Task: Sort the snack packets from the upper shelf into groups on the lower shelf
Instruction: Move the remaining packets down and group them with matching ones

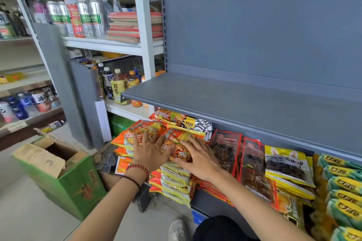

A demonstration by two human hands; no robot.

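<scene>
Orange crinkly packets [175,136] under flat hands [149,152] [199,160].

Cans [96,16]: silver w/ green labels, upright in a row on white rack [144,15], top left.
Red-label can [75,17]: betw. the silver ones.
Pad stack [135,25]: flat, red/tan, just right of cans, same shelf.
Clear bottle [116,0]: upright behind stack.
Tea bottle [118,87]: yellow label, cream cap, one shelf down; orange-cap bottle [133,80] beside it.
Blue bottles [18,106]: far left, low shelf, blurred.
Carton [82,191]: green, flaps open, on floor [23,211], bottom left.
Small bottle [55,125]: on its side, beyond carton.
Grey panel [58,76]: upright, left of rack.
</scene>
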